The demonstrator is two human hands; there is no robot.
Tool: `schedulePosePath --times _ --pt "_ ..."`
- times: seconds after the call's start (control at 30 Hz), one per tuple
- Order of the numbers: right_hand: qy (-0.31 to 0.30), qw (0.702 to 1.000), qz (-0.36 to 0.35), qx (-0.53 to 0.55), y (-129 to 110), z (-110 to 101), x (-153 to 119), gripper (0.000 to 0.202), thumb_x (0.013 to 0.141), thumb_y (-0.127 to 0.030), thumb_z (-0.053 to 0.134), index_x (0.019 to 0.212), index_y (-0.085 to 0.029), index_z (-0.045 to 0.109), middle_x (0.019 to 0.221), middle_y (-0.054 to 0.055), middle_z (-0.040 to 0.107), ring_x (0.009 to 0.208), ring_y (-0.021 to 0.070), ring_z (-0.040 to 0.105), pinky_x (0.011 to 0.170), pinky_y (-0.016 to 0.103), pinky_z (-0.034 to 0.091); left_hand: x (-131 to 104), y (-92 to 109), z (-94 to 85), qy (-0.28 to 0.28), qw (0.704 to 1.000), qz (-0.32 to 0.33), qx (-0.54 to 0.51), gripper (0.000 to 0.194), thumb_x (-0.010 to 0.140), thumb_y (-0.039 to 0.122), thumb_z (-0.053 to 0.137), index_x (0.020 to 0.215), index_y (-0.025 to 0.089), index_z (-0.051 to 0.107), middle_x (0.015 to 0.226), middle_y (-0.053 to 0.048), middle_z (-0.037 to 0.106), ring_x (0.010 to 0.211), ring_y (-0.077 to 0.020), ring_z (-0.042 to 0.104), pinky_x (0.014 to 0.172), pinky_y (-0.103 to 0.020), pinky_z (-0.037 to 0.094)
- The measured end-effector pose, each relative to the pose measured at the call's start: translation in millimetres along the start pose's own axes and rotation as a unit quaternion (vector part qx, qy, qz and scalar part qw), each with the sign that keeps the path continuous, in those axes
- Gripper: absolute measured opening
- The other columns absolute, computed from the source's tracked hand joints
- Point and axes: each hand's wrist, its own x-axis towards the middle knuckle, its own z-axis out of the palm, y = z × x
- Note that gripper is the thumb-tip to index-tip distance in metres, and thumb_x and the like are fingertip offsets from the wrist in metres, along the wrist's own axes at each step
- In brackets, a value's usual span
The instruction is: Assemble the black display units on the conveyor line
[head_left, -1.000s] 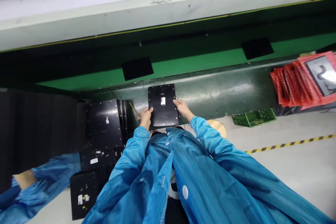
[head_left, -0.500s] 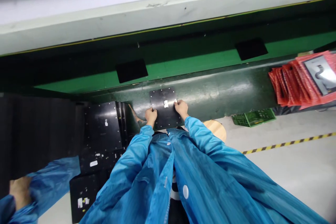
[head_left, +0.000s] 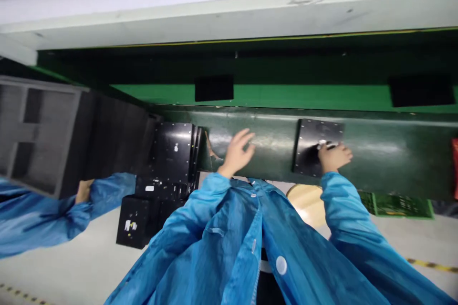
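Note:
A flat black panel with small light dots along its edges (head_left: 309, 145) lies on the dark green bench (head_left: 272, 138), right of centre. My right hand (head_left: 333, 156) is over the panel's front right part, thumb and fingers apart; whether it touches the panel I cannot tell. Nothing is in my left hand (head_left: 238, 153), which hovers over the bench left of the panel with its fingers spread. To its left, several similar black panels (head_left: 173, 152) stand stacked on edge.
At the left, a co-worker's sleeved arm (head_left: 110, 195) reaches beside a large black foam tray (head_left: 46, 133). More black boxes (head_left: 130, 228) sit low at the left. A round wooden stool (head_left: 306, 202) and a green crate (head_left: 402, 206) are below the bench. A red edge (head_left: 455, 167) shows far right.
The panel has moved right along the bench from between my hands. My left hand has let go of it and opened. The view has shifted, and a black foam tray has appeared at left.

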Motion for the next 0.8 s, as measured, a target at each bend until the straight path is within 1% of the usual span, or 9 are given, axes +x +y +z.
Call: schedulePosePath --times 0.07,0.13,0.17,0.23,0.27,0.37,0.43,0.6,0.8 --pt "0.015 0.999 0.026 0.027 -31 9 -16 0.053 0.096 -0.043 0.062 0.143 -0.018 0.068 0.148 0.037 0.056 0.149 0.0491 0.049 0.118 0.072 0.037 -29 -34 -101.1 0.143 0.964 -0.138 0.178 0.045 0.105 0.038 0.053 0.143 0.020 0.071 0.162 -0.016 0.056 0.157 -0.0334 0.045 0.132 -0.052 0.033" --pt "-0.124 0.987 0.012 0.103 -78 28 -56 0.039 0.096 -0.033 0.061 0.129 -0.018 0.074 0.141 0.031 0.066 0.141 0.0426 0.059 0.119 0.063 0.043 -59 -72 -184.4 0.246 0.860 -0.322 0.311 0.055 0.106 0.043 0.051 0.151 0.014 0.062 0.162 -0.023 0.053 0.156 -0.0395 0.043 0.129 -0.058 0.034" --pt "-0.240 0.959 -0.003 0.148 -106 41 -83 0.032 0.098 -0.029 0.060 0.122 -0.016 0.075 0.139 0.029 0.069 0.138 0.0385 0.062 0.119 0.059 0.045 -71 -90 -212.2 0.269 0.812 -0.389 0.340 0.064 0.105 0.050 0.051 0.156 0.012 0.056 0.162 -0.027 0.052 0.154 -0.0434 0.044 0.126 -0.062 0.035" --pt "-0.342 0.919 -0.037 0.190 -164 67 -147 0.014 0.095 -0.026 0.068 0.101 -0.019 0.078 0.120 0.015 0.081 0.116 0.0276 0.074 0.107 0.043 0.057 -85 -117 -236.6 0.259 0.783 -0.448 0.345 0.077 0.105 0.059 0.049 0.163 0.007 0.047 0.157 -0.030 0.054 0.148 -0.0457 0.049 0.121 -0.063 0.039" --pt "-0.391 0.895 -0.049 0.210 -191 80 -180 0.011 0.094 -0.028 0.071 0.099 -0.020 0.078 0.113 0.010 0.082 0.105 0.0236 0.077 0.098 0.038 0.061 -89 -125 -235.5 0.257 0.783 -0.452 0.342 0.081 0.105 0.061 0.048 0.164 0.006 0.044 0.155 -0.031 0.055 0.145 -0.0458 0.050 0.120 -0.062 0.040" --pt "-0.574 0.760 -0.018 0.305 -257 105 -267 0.024 0.098 -0.038 0.075 0.112 -0.019 0.075 0.115 0.010 0.082 0.094 0.0201 0.078 0.084 0.032 0.064 -87 -129 -204.5 0.277 0.795 -0.416 0.344 0.085 0.103 0.063 0.051 0.163 0.003 0.045 0.154 -0.032 0.054 0.145 -0.0447 0.050 0.120 -0.058 0.041" --pt "-0.615 0.717 -0.001 0.328 -282 110 -301 0.030 0.100 -0.044 0.074 0.117 -0.019 0.073 0.114 0.009 0.082 0.089 0.0183 0.077 0.079 0.030 0.064 -84 -119 -179.6 0.289 0.803 -0.388 0.348 0.088 0.101 0.064 0.056 0.163 0.002 0.044 0.155 -0.032 0.052 0.146 -0.0444 0.048 0.121 -0.056 0.040" --pt "-0.546 0.780 -0.070 0.298 -281 84 -288 0.042 0.091 -0.050 0.082 0.121 -0.021 0.075 0.094 0.002 0.082 0.080 0.0178 0.075 0.077 0.029 0.062 -81 -79 -131.6 0.260 0.837 -0.362 0.317 0.086 0.099 0.065 0.063 0.166 0.013 0.046 0.155 -0.028 0.051 0.145 -0.0453 0.048 0.119 -0.059 0.040" --pt "-0.448 0.860 -0.154 0.191 -234 4 -235 0.028 0.089 -0.046 0.079 0.100 -0.021 0.083 0.091 0.004 0.081 0.089 0.0275 0.077 0.081 0.034 0.059 -74 -48 -61.2 0.155 0.945 -0.277 0.081 0.065 0.110 0.061 0.044 0.161 0.023 0.053 0.161 -0.016 0.058 0.154 -0.0301 0.049 0.128 -0.046 0.040"
